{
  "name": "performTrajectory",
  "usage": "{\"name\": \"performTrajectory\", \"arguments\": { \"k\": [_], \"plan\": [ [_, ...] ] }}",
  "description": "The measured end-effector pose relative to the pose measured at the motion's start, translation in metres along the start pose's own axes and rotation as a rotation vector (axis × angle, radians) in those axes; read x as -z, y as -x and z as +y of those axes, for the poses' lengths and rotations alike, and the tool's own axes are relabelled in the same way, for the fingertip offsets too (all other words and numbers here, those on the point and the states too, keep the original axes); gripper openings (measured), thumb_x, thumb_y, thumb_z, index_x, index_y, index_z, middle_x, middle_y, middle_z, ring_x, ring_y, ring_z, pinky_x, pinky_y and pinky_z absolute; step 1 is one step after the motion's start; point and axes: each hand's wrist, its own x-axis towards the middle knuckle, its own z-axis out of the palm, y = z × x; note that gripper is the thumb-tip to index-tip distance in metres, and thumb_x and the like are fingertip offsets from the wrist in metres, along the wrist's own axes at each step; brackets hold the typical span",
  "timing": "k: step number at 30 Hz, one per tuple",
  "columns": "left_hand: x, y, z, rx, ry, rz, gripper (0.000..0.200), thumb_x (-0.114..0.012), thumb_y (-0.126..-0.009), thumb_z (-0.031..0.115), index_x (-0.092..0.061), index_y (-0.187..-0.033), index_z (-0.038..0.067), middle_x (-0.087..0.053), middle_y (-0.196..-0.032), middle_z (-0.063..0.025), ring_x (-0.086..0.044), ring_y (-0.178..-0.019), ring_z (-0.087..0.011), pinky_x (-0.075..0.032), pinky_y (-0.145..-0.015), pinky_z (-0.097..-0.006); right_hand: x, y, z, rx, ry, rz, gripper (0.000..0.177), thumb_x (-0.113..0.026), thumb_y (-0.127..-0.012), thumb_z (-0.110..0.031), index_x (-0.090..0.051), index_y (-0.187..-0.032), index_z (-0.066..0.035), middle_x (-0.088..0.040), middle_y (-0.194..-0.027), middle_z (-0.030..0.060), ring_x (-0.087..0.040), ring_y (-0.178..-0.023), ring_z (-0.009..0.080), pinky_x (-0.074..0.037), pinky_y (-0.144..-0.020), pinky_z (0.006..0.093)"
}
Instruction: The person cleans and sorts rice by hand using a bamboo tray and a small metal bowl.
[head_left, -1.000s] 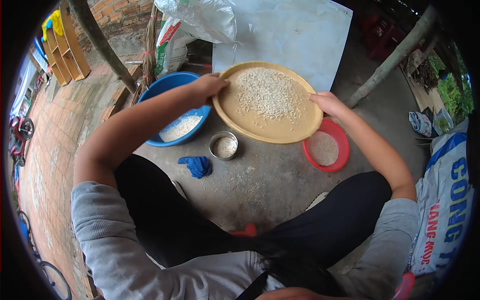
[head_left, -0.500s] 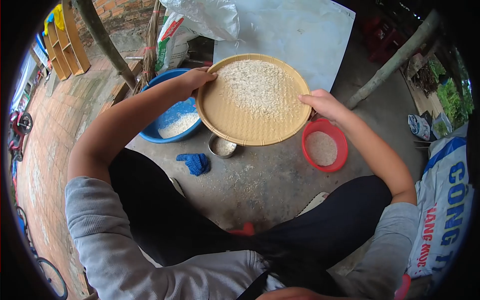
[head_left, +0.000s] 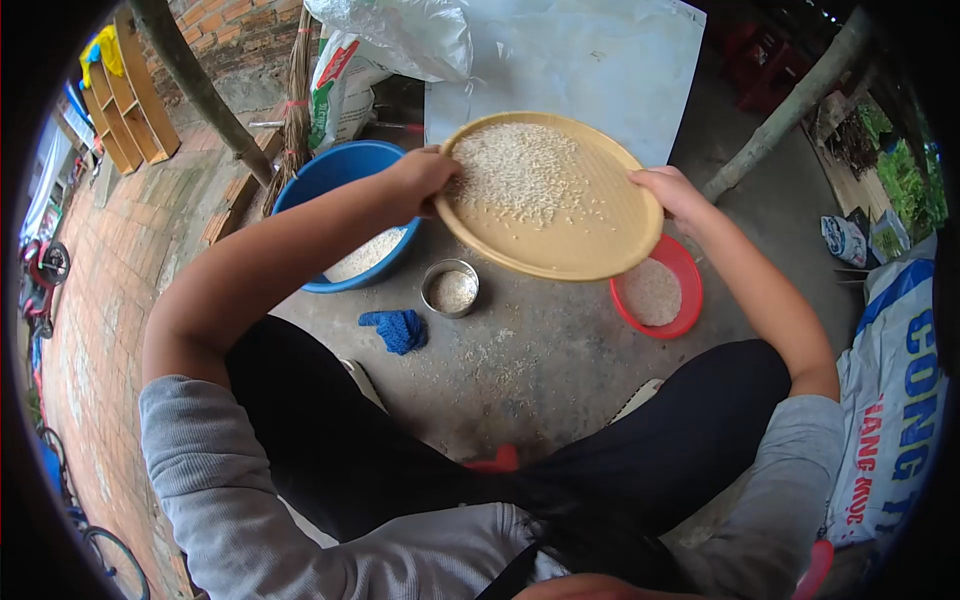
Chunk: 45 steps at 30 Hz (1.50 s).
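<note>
A round woven winnowing tray (head_left: 590, 250) is held up in front of me, tilted, above the floor. Pale rice grains (head_left: 520, 165) lie heaped toward its upper left part. My left hand (head_left: 428, 178) grips the left rim, and my right hand (head_left: 672, 193) pinches the right rim with the thumb on top. Below the left forearm is a blue basin (head_left: 300, 190) with white grain in it. Under the tray's right side stands a red basin (head_left: 690, 300) holding grain. A small metal bowl (head_left: 450, 310) with some grain sits between them.
A crumpled blue cloth (head_left: 400, 332) lies near the metal bowl, with grains scattered on the concrete floor (head_left: 500, 380). A large pale board (head_left: 580, 60) and plastic sacks stand behind the tray. A wooden pole (head_left: 790, 120) slants at right, above a printed sack (head_left: 880, 430).
Both hands have moved the tray to the right, and it tilts differently, its right side lower. The rice has shifted toward the upper left. More of the metal bowl shows.
</note>
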Motion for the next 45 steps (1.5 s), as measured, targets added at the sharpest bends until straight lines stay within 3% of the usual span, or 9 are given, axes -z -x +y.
{"name": "performTrajectory", "arguments": {
  "k": [7,9,13,19,25,31,37,41,45],
  "plan": [
    [0.052,-0.017,0.004,-0.111,0.083,-0.248,0.038,-0.043,-0.094,0.016,-0.039,-0.131,0.006,-0.060,-0.101,-0.0132,-0.065,-0.083,-0.0206,-0.056,-0.073,-0.0315,-0.024,0.017,-0.021,0.051,0.275,-0.183,0.035,-0.050,-0.090,-0.030,-0.062,-0.094,0.002,-0.066,-0.084,0.0107,-0.063,-0.073,0.0174,-0.049,-0.062,0.0307],
    [0.033,-0.019,-0.002,-0.105,0.118,-0.054,0.030,-0.045,-0.093,0.018,-0.049,-0.122,0.009,-0.063,-0.094,-0.0111,-0.066,-0.074,-0.0197,-0.058,-0.060,-0.0352,-0.021,0.013,-0.017,0.034,0.196,-0.190,0.033,-0.050,-0.091,-0.029,-0.062,-0.093,0.001,-0.066,-0.083,0.0102,-0.063,-0.072,0.0176,-0.049,-0.062,0.0305],
    [-0.012,0.005,-0.002,-0.036,-0.023,-0.229,0.029,-0.052,-0.089,0.024,-0.048,-0.114,0.010,-0.056,-0.077,-0.0046,-0.060,-0.062,-0.0158,-0.052,-0.048,-0.0282,0.005,-0.013,0.015,-0.076,0.020,0.039,0.029,-0.049,-0.091,-0.028,-0.062,-0.092,-0.001,-0.065,-0.083,0.0089,-0.063,-0.073,0.0177,-0.049,-0.064,0.0322],
    [0.040,-0.023,-0.002,-0.141,0.020,-0.114,0.027,-0.048,-0.092,0.019,-0.051,-0.116,0.007,-0.061,-0.085,-0.0080,-0.063,-0.067,-0.0177,-0.055,-0.060,-0.0330,-0.024,0.017,-0.017,-0.006,0.194,-0.277,0.030,-0.049,-0.092,-0.028,-0.060,-0.099,-0.001,-0.064,-0.088,0.0070,-0.061,-0.074,0.0146,-0.049,-0.066,0.0284],
    [0.001,0.001,0.005,-0.157,-0.323,-0.133,0.024,-0.048,-0.092,0.024,-0.047,-0.109,0.007,-0.056,-0.081,-0.0043,-0.058,-0.065,-0.0127,-0.050,-0.056,-0.0255,0.002,-0.013,0.021,0.029,0.131,0.044,0.028,-0.047,-0.089,-0.026,-0.061,-0.084,-0.003,-0.061,-0.072,0.0042,-0.053,-0.058,0.0104,-0.039,-0.051,0.0250],
    [0.053,-0.023,-0.006,-0.207,0.032,-0.125,0.025,-0.044,-0.092,0.018,-0.050,-0.113,0.004,-0.062,-0.088,-0.0103,-0.065,-0.068,-0.0191,-0.056,-0.057,-0.0332,-0.021,0.020,-0.026,0.107,0.257,-0.245,0.028,-0.050,-0.089,-0.030,-0.060,-0.079,-0.005,-0.057,-0.062,0.0013,-0.050,-0.051,0.0088,-0.036,-0.045,0.0221],
    [-0.001,0.002,0.000,-0.064,-0.251,-0.121,0.023,-0.049,-0.091,0.022,-0.049,-0.109,0.007,-0.057,-0.080,-0.0048,-0.056,-0.058,-0.0123,-0.047,-0.048,-0.0249,0.004,-0.010,0.010,0.042,0.099,0.134,0.028,-0.053,-0.082,-0.025,-0.064,-0.075,-0.001,-0.059,-0.061,0.0038,-0.048,-0.048,0.0095,-0.033,-0.044,0.0249],
    [0.053,-0.011,-0.006,-0.175,-0.184,-0.109,0.025,-0.046,-0.092,0.020,-0.050,-0.112,0.005,-0.059,-0.088,-0.0068,-0.062,-0.073,-0.0159,-0.053,-0.064,-0.0302,-0.023,0.017,-0.019,0.098,0.199,-0.204,0.028,-0.053,-0.085,-0.027,-0.058,-0.071,-0.004,-0.051,-0.058,0.0003,-0.045,-0.049,0.0088,-0.036,-0.048,0.0247],
    [0.037,-0.007,-0.005,-0.253,-0.127,0.044,0.025,-0.045,-0.092,0.019,-0.051,-0.112,0.006,-0.059,-0.082,-0.0073,-0.061,-0.063,-0.0172,-0.052,-0.054,-0.0317,-0.015,0.005,-0.008,0.118,0.116,-0.211,0.028,-0.051,-0.086,-0.028,-0.060,-0.075,-0.003,-0.054,-0.060,0.0001,-0.045,-0.049,0.0088,-0.035,-0.047,0.0230]
  ]
}}
